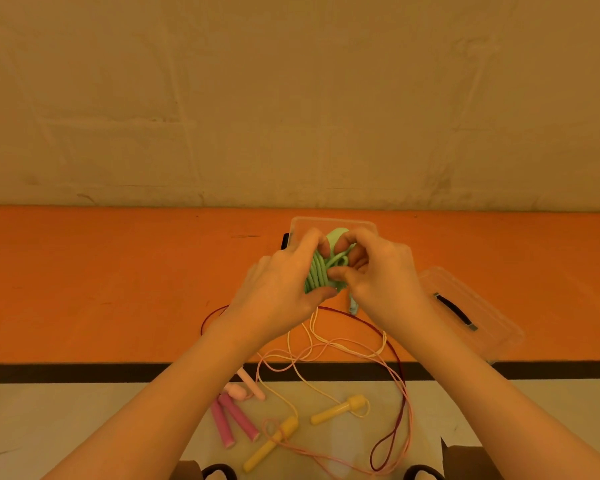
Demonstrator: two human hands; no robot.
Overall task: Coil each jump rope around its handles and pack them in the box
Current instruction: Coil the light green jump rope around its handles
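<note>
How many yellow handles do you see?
2. One yellow plastic handle lies on the floor near the pink handles; the other yellow handle lies to its right.

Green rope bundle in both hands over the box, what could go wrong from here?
1. The green rope has a loose end loop near the right hand; if the left hand eases its grip, the coil may unwind before it reaches the clear box.
2. The yellow rope, pink rope and dark red rope cross each other below, so lifting one may drag the others.
</note>
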